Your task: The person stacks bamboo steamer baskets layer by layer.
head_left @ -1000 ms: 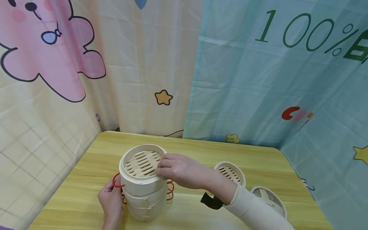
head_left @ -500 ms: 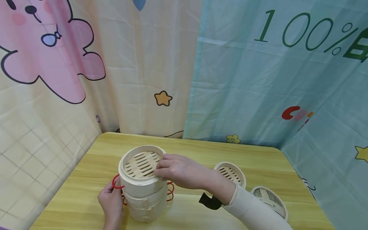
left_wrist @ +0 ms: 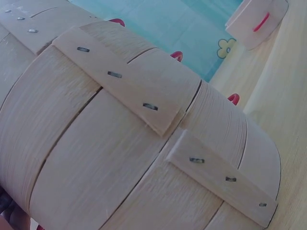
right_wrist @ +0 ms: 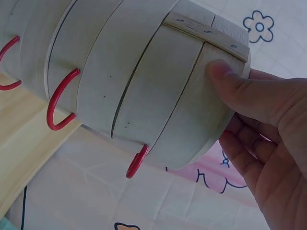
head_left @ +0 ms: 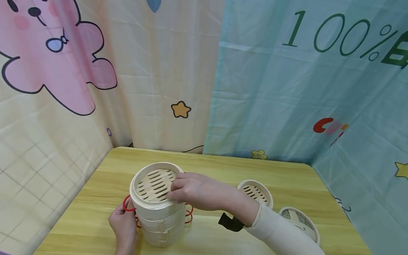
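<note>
A stack of bamboo steamer baskets (head_left: 160, 226) stands at the left of the table, its top basket (head_left: 156, 185) showing a slatted floor. My right hand (head_left: 199, 190) grips that basket's right rim. In the right wrist view, the thumb of the right hand (right_wrist: 283, 112) presses the outer wall while the fingers go over the rim. At the left side, my left hand (head_left: 123, 225) pinches the top basket's red handle (head_left: 128, 203). The left wrist view is filled by the stack's wall (left_wrist: 110, 120) with stapled strips; only a sliver of hand shows at its lower left corner.
To the right stand a smaller bamboo steamer basket (head_left: 255, 193), partly behind the right forearm, and a round woven lid (head_left: 301, 223). The wooden table (head_left: 210, 159) ends at printed curtains (head_left: 165, 71) at the back and sides.
The top basket has shifted slightly left and toward me, with its red handle lower. My right hand's fingers have moved along with it; the left hand has barely moved.
</note>
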Motion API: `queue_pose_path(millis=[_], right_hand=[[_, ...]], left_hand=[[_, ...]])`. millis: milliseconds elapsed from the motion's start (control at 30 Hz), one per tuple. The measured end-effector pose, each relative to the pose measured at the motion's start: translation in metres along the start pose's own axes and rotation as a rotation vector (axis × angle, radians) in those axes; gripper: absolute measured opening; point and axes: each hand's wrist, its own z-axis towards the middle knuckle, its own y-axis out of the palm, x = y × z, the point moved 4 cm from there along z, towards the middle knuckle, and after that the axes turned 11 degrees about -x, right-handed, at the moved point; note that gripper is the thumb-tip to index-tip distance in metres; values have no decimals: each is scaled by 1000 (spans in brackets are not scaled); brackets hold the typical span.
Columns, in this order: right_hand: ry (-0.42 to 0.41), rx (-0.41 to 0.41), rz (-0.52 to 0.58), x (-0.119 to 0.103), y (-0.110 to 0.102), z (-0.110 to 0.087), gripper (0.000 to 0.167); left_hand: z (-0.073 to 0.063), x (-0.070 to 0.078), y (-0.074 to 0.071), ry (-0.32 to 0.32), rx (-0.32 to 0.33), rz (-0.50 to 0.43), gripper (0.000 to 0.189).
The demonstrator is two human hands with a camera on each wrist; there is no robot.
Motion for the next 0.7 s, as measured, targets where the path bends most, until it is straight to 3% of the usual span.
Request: queue_pose_path(millis=[67, 200, 300, 367, 567, 700], right_hand=[[-2, -8, 2, -1, 1, 0, 20], [6, -9, 22, 0, 4, -1, 18], [5, -2, 31, 0, 5, -1, 16], [-2, 10, 47, 0, 5, -2, 15], [-25, 40, 120, -1, 6, -1, 14], [-25, 66, 142, -1, 6, -1, 16]], left_hand=[[5, -9, -4, 14, 5, 12, 12], [20, -41, -18, 15, 52, 45, 17], [23, -50, -22, 15, 67, 38, 23], [22, -48, -21, 11, 70, 48, 24], [8, -18, -9, 18, 12, -7, 19], [13, -27, -11, 32, 38, 24, 24]])
